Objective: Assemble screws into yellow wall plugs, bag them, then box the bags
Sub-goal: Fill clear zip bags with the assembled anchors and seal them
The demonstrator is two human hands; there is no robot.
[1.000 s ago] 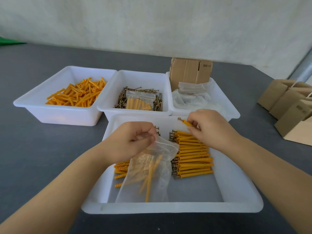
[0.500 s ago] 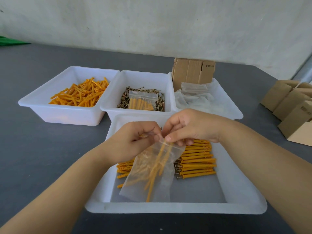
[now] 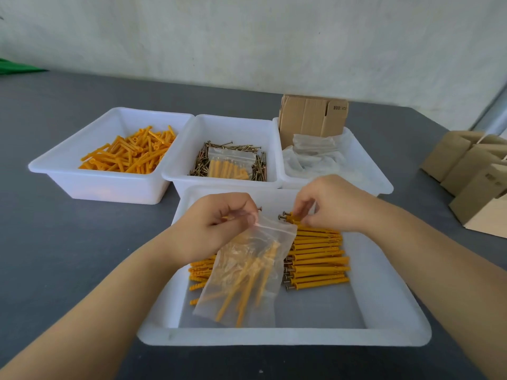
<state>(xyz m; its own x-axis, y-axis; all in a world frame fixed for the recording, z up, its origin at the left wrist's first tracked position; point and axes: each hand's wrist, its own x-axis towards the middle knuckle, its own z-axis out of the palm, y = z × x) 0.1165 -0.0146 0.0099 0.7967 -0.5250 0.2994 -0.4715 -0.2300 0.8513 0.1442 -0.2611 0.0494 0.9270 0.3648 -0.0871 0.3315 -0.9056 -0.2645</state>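
Holding 1 bag (image 3: 247,272), 4 bins (image 3: 288,337), 2 hands (image 3: 216,226)

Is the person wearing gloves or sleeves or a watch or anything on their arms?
No. The left hand and the right hand are bare, with no gloves or rings that show. Both forearms are bare as far as the picture reaches: no sleeves, watch or bracelet in view. The fingernails look short and plain.

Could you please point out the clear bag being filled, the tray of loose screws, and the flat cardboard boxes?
clear bag (image 3: 247,272), head view, middle of its front film.
tray of loose screws (image 3: 233,127), head view, back wall.
flat cardboard boxes (image 3: 310,116), head view, front panel.
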